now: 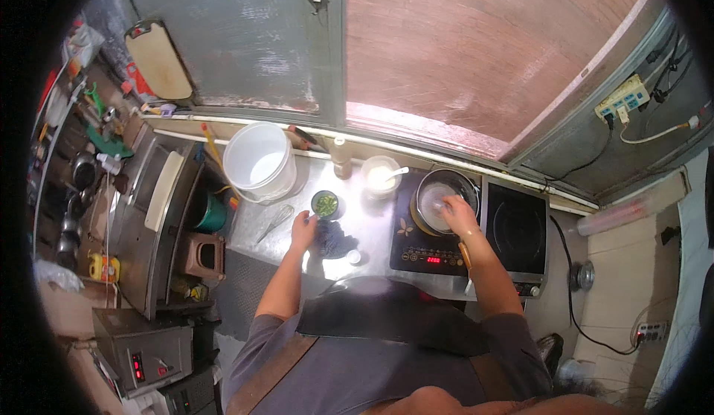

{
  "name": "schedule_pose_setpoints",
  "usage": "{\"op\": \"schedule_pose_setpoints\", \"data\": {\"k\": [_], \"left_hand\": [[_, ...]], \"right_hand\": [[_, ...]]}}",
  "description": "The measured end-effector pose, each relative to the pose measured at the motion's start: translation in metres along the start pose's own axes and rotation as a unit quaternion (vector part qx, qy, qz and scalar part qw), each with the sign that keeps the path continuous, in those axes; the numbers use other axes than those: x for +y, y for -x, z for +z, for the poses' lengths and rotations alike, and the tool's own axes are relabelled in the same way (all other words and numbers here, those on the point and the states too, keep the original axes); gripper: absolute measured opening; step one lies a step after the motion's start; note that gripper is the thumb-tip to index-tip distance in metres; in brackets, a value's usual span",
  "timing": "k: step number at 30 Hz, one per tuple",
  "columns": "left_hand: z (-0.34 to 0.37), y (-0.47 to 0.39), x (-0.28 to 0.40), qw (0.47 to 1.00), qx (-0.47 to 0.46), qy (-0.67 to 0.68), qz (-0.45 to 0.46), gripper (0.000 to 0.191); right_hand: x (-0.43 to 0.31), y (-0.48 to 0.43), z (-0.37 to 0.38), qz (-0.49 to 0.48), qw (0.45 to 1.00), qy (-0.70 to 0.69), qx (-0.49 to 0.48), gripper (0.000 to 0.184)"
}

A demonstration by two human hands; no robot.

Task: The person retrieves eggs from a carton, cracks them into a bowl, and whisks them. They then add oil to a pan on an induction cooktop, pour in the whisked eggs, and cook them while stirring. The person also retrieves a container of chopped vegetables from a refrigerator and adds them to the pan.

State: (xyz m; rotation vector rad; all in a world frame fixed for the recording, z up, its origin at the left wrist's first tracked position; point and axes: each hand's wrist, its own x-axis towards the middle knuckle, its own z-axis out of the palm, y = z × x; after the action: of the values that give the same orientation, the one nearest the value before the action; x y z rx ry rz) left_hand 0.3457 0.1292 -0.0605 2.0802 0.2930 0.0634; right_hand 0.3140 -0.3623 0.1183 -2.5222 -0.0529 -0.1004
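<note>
My right hand (460, 215) is over a round cooking pot (417, 214), its fingers bunched above the pale, cloudy contents (432, 200). Whether anything is pinched in those fingers is too small to tell. The pot stands on a black induction cooker (410, 250) with a lit red display. On the steel table, my left hand (303, 231) is beside a small dark bowl (336, 214) of chopped greens (324, 203). Its fingertips come close to the bowl's rim; contact is unclear. A dark cloth (334, 241) lies just right of this hand, and a wire whisk (276, 222) to its left.
Behind the bowl stand a white plastic bucket (259, 158), a bottle (340, 161) and a pale tub (382, 178) with a white spoon (397, 173). A small white cup (353, 257) sits near the front. Another cooktop (516, 225) adjoins on the right. A wooden handle (464, 256) lies beside my right forearm.
</note>
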Motion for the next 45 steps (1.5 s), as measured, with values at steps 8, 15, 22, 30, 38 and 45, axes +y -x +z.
{"op": "schedule_pose_setpoints", "data": {"k": [8,15,22,30,38,45], "left_hand": [[0.014,-0.010,0.014,0.981,-0.116,0.062,-0.143,0.039],[0.004,0.007,0.054,0.969,-0.074,0.209,-0.112,0.025],[-0.016,0.016,0.068,0.962,-0.010,0.264,-0.066,0.022],[-0.041,0.044,0.126,0.960,-0.008,0.277,-0.044,0.022],[-0.001,0.044,0.220,0.968,-0.131,0.195,0.084,0.028],[0.073,0.036,0.288,0.960,-0.203,0.059,0.182,0.034]], "right_hand": [[0.025,0.146,-0.020,0.132,0.988,0.032,0.072,0.030],[0.043,0.158,0.038,0.254,0.966,-0.015,0.037,0.034],[0.042,0.168,0.072,0.234,0.966,0.075,0.077,0.033],[0.037,0.162,0.040,0.230,0.971,0.060,0.029,0.034],[0.042,0.147,-0.005,0.225,0.973,0.027,-0.050,0.036],[0.050,0.148,-0.006,0.232,0.970,-0.004,-0.067,0.039]]}}
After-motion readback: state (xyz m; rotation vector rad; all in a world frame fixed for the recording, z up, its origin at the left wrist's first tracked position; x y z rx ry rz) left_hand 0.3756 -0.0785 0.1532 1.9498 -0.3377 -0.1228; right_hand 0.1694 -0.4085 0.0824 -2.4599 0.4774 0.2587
